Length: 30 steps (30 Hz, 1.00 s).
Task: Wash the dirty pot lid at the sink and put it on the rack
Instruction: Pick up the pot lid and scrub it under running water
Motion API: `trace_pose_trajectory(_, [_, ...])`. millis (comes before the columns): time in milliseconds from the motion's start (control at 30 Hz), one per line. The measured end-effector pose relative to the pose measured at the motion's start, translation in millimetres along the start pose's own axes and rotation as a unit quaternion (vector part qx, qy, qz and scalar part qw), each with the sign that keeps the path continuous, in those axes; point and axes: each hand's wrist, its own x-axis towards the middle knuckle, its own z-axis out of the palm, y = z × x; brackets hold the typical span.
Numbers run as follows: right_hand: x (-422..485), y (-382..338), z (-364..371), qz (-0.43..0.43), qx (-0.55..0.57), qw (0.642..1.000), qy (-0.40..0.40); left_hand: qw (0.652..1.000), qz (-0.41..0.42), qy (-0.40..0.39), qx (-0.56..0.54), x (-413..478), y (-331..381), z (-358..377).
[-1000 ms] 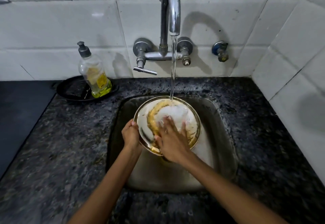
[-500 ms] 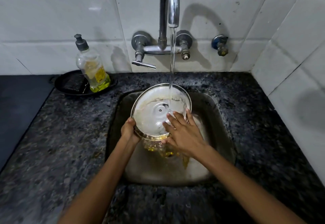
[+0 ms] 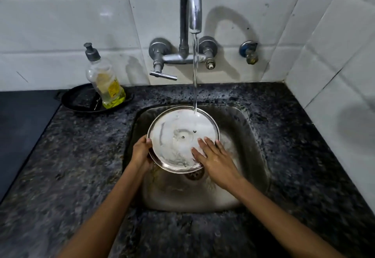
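Note:
A round steel pot lid (image 3: 178,136) is held tilted over the steel sink (image 3: 249,146), its inner face up and looking clean and wet. Water from the tap (image 3: 191,4) falls onto its upper right part. My left hand (image 3: 141,152) grips the lid's left rim. My right hand (image 3: 215,159) lies flat, fingers spread, on the lid's lower right part. No rack is in view.
A dish soap bottle (image 3: 104,81) stands on a black pan (image 3: 79,100) at the back left of the dark granite counter (image 3: 60,156). The drain (image 3: 194,174) shows below the lid. White tiled walls close the back and right.
The yellow residue and foam on the lid have been washed off. My right hand has slid from the lid's middle to its lower right edge. The camera view has shifted down slightly.

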Motion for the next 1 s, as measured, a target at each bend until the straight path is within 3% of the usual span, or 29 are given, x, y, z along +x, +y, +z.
trace_pose_trajectory(100, [9, 14, -22, -0.055, -0.005, 0.991, 0.121, 0.997, -0.068, -0.002, -0.043, -1, 0, -1])
trace_pose_trajectory(167, [17, 25, -45, -0.089, 0.041, 0.983, 0.156, 0.989, -0.129, -0.008, -0.066, 1, 4, 0])
trace_pose_trajectory(233, [25, 33, -69, -0.061, 0.148, 0.976, 0.144, 0.98, -0.192, -0.05, -0.023, 2, 16, 1])
trace_pose_trajectory(300, [41, 45, -90, 0.035, 0.286, 0.953, 0.094, 0.967, -0.209, -0.117, 0.086, 5, 32, 1])
trace_pose_trajectory(367, [58, 59, -102, 0.112, 0.384, 0.915, 0.053, 0.947, -0.113, -0.156, 0.256, 3, 49, 2])
trace_pose_trajectory(433, [72, 65, -110, 0.117, 0.414, 0.902, 0.047, 0.905, 0.062, -0.168, 0.385, 1, 68, 12])
trace_pose_trajectory(533, [94, 56, -124, 0.086, 0.397, 0.914, 0.002, 0.836, 0.231, -0.253, 0.429, -3, 94, 42])
trace_pose_trajectory(600, [106, 53, -136, 0.06, 0.402, 0.913, -0.004, 0.814, 0.285, -0.239, 0.447, -3, 108, 59])
trace_pose_trajectory(667, [110, 66, -138, 0.076, 0.445, 0.892, -0.002, 0.847, 0.29, -0.205, 0.395, -3, 112, 61])
trace_pose_trajectory(733, [100, 88, -127, 0.123, 0.503, 0.855, -0.012, 0.905, 0.264, -0.172, 0.285, 0, 105, 41])
trace_pose_trajectory(800, [86, 105, -107, 0.18, 0.556, 0.811, -0.035, 0.944, 0.201, -0.19, 0.181, -2, 99, 17])
trace_pose_trajectory(833, [81, 106, -100, 0.193, 0.569, 0.798, -0.042, 0.946, 0.165, -0.225, 0.168, -5, 99, 10])
trace_pose_trajectory(900, [86, 98, -94, 0.188, 0.565, 0.803, -0.022, 0.908, 0.158, -0.278, 0.272, -15, 104, 19])
trace_pose_trajectory(1000, [105, 66, -112, 0.083, 0.471, 0.878, -0.014, 0.78, 0.281, -0.245, 0.502, -18, 110, 55])
